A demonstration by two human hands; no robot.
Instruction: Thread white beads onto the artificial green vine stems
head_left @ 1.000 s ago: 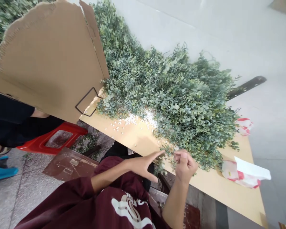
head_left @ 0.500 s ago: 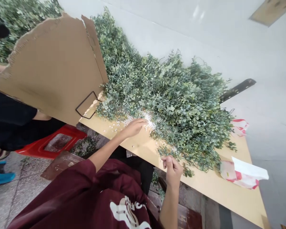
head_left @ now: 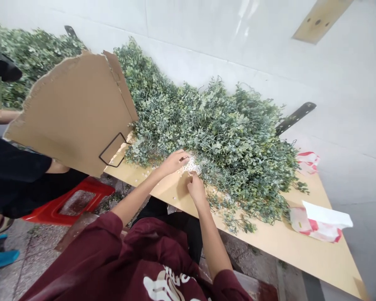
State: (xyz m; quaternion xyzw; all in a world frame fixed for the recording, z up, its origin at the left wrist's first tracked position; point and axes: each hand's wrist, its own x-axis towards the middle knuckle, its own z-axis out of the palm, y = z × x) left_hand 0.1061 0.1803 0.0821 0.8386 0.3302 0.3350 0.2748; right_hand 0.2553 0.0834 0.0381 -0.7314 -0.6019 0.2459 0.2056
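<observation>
Small white pieces (head_left: pixel 192 164) lie in a loose heap on the tan table (head_left: pixel 175 190), at the near edge of a big mound of artificial green leafy sprigs (head_left: pixel 232 129). My left hand (head_left: pixel 174 162) is over the left side of the heap, its fingers bent together at the tips. Close by on the right, my right hand (head_left: pixel 196 188) reaches to the heap's near side with thumb and fingers drawn together. Whatever either hand holds is too small to make out. A loose sprig (head_left: pixel 242 223) lies near the table's front edge.
At the left stands a torn cardboard sheet (head_left: pixel 78 104) by a black wire frame (head_left: pixel 114 149). Beyond it a person in dark clothes (head_left: pixel 15 171) sits near a red stool (head_left: pixel 69 205). A red-and-white plastic bag (head_left: pixel 316 225) lies on the right; a black bracket (head_left: pixel 296 118) juts from the wall.
My right hand has moved left and away from me, from the loose sprig at the front edge to the white pieces. My left hand has curled its fingers. The view has shifted slightly.
</observation>
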